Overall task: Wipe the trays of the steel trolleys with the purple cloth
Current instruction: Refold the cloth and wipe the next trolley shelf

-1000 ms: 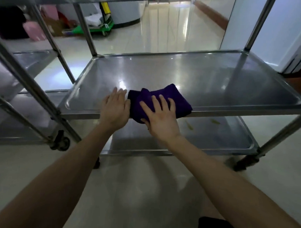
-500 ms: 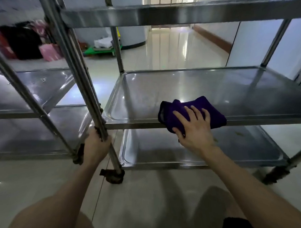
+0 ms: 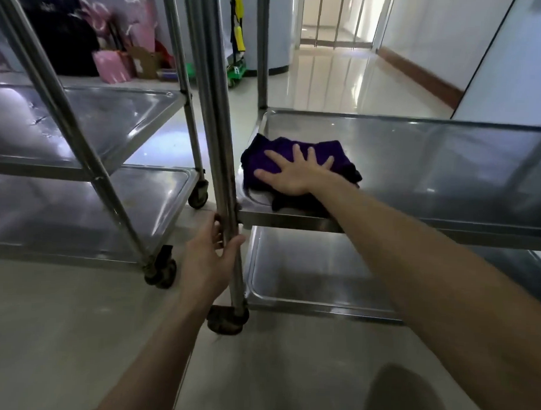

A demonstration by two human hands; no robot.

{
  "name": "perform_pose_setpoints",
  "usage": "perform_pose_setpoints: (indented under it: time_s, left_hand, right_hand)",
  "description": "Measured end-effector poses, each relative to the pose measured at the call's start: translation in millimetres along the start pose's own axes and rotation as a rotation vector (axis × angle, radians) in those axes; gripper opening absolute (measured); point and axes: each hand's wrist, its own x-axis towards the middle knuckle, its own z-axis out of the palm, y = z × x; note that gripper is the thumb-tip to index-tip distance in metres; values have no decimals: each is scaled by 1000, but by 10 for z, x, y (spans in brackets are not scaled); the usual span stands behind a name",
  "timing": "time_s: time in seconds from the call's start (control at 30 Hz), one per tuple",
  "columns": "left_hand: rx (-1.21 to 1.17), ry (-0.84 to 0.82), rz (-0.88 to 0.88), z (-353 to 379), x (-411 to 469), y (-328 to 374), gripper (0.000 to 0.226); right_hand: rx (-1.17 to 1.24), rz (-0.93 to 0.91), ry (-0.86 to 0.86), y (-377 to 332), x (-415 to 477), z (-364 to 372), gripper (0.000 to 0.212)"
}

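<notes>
Glossy floor tiles (image 3: 344, 84) fill the upper centre. Straight, spread fingers (image 3: 309, 155) of the right hand (image 3: 291, 178) press the purple cloth (image 3: 264, 164) flat on the middle tray (image 3: 433, 167), mid-frame, near its left corner. The left hand (image 3: 207, 264) grips the corner post (image 3: 224, 160) at lower centre. With nothing pinching the cloth, a stroke toward the near rim could drag it off, and a loosened grip on the post might let the trolley roll on its caster (image 3: 227, 321).

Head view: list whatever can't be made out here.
All in the head view:
Cloth: middle hidden under the right hand.
Tray: right end cut off by the frame edge.
Lower tray: back hidden by the tray above, right side by the forearm.
Left hand: fingertips behind the post.
</notes>
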Motion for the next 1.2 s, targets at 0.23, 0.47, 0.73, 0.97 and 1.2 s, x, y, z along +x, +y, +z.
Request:
perform_pose_setpoints:
  time_s: [0.23,0.47,0.73,0.97,1.2]
  left_hand:
    - [-55,64,-24,86,-64,13,25]
    - [195,-16,-113,37,-60,104,19]
    - [575,-828,-236,-9,-202,317,46]
    - [152,-686,3,647,-325,957,38]
    - [-140,-666,210,1146,-665,1327,45]
  right_hand:
    - [-32,61,-10,-131,365,-178,96]
    - [-101,-298,-22,294,-797,112,131]
    - [-42,-609,259,833,-1697,198,89]
    - [554,-494,453,1598,-2571,300,54]
    - [1389,5,270,2235,-2874,662,16]
